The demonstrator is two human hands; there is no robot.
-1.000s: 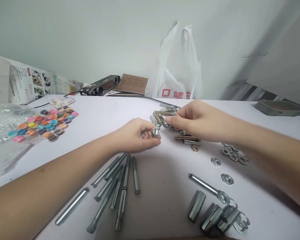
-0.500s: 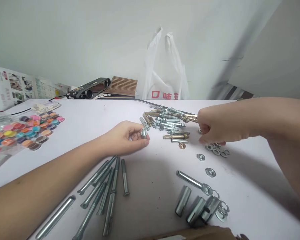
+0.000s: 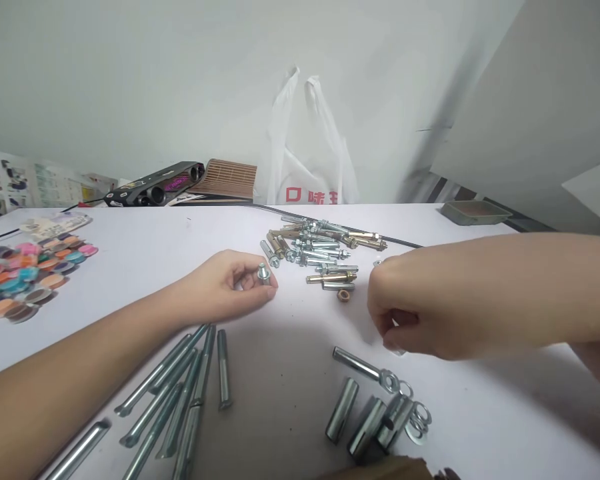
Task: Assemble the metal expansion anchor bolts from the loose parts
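Note:
My left hand (image 3: pixel 230 283) is closed around a silver expansion bolt (image 3: pixel 263 273), its threaded tip pointing up between thumb and fingers. Over the table to the right, my right hand (image 3: pixel 405 307) is bent downward with its fingertips pinched. A sliver of a hex nut (image 3: pixel 399 353) shows beneath those fingertips; the hand hides most of it. Beyond the hands lies a pile of assembled expansion bolts (image 3: pixel 325 247), silver and brass-coloured, with a brass-coloured nut (image 3: pixel 344 295) in front. Several long bolts (image 3: pixel 180 393) lie below my left forearm.
Metal sleeves (image 3: pixel 343 410) and washers (image 3: pixel 417 423) lie at the front right, beside a brown piece of cardboard (image 3: pixel 385 469). Colourful discs (image 3: pixel 35 273) are at the left. A white plastic bag (image 3: pixel 310 167), a black device (image 3: pixel 155 185) and a green tray (image 3: pixel 475 212) stand at the back.
My right hand has come nearer from the washers at the back right, down onto the hex nut. My left hand still holds the bolt. The whole view has swung to the right.

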